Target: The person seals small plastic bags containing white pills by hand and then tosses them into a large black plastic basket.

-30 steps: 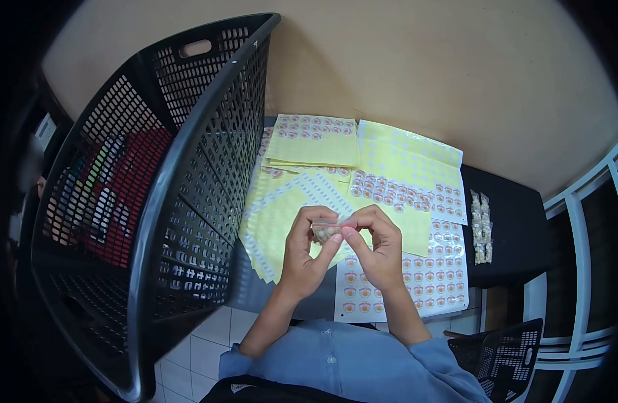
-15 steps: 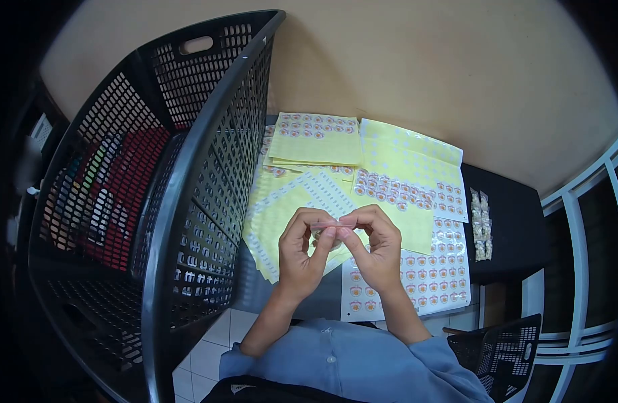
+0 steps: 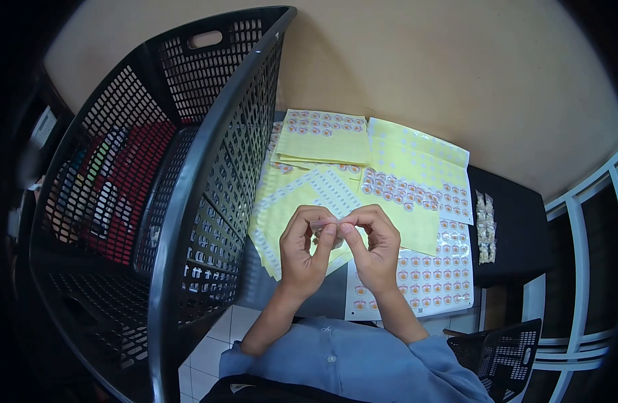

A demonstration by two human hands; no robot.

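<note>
My left hand (image 3: 302,254) and my right hand (image 3: 377,252) meet above the table, thumbs and fingertips pinched together. Between them is a small clear plastic bag (image 3: 337,242), gripped along its top edge by both hands. Something pale shows inside the bag, mostly covered by my fingers. Below my hands lie overlapping yellow backing sheets (image 3: 282,221) and a white sheet (image 3: 426,285) printed with rows of small round stickers. Farther back sits a folded yellow sheet (image 3: 325,144) with a few sticker rows left near its top.
A large black perforated basket (image 3: 168,221) stands close on the left, with red and multicoloured items inside. Several small filled packets (image 3: 485,228) lie in a strip on a black surface (image 3: 517,215) at right. Another black basket (image 3: 500,356) is low on the right.
The view has shifted a little, so the basket and sheets appear slightly farther right. Both hands stay pinched on the bag, with less of its top edge showing between the fingertips.
</note>
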